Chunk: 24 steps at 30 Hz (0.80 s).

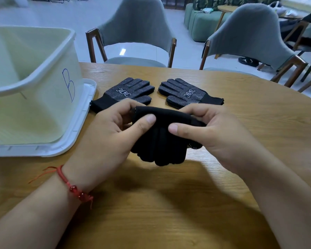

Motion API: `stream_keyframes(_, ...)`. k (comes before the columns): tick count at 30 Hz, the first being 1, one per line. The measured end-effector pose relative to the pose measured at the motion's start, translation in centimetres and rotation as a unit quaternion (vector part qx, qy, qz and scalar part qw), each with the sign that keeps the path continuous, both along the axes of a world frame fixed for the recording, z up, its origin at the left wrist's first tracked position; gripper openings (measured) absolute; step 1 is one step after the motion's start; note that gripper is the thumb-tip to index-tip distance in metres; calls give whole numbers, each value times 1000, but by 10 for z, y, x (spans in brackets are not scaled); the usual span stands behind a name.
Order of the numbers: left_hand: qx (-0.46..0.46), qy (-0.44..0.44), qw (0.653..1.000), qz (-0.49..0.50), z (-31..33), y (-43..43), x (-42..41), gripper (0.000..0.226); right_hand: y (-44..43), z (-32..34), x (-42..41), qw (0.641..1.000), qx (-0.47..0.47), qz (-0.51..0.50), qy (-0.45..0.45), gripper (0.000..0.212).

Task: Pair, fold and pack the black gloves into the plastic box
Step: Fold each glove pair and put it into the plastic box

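A stacked pair of black gloves [162, 141] hangs over the table's middle, cuffs up, fingertips pointing toward me. My left hand [108, 133] pinches the cuff's left end between thumb and fingers. My right hand [210, 130] pinches the right end the same way. Beyond them two more black gloves lie flat, dotted palms up: one [127, 92] on the left, one [185, 93] on the right. The white plastic box [32, 83], marked with a blue "B", stands at the far left on its lid [79, 126].
The wooden table [169, 203] curves away at the right. Two grey chairs [136, 33] [250, 36] stand behind its far edge. A red bead bracelet [74, 187] circles my left wrist.
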<state>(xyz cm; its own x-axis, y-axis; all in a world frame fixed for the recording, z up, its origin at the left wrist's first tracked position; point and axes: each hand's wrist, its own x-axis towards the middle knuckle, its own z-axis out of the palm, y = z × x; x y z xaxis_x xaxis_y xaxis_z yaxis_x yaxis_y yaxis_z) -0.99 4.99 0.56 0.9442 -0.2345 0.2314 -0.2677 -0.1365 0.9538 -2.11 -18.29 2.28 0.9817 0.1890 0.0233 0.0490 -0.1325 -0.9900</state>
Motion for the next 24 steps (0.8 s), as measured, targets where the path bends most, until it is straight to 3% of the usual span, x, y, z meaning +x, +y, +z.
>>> stream_keyframes(6, -29, 115, 989, -91, 5, -5, -6, 32, 0, 0, 1, 999, 35, -17, 15, 15)
stream_keyframes(14, -85, 150, 985, -21, 3, -1, -1, 30, -6, 2, 6, 988, 109, 42, 103, 50)
stream_keyframes(20, -121, 162, 979, -7, 3, -1, 1, 32, -11, 3, 8, 981, 150, 45, 118, 48)
stream_keyframes(24, -130, 154, 979, -29, 3, 1, 4, 32, -8, 1, 9, 980, 156, 22, 117, 36)
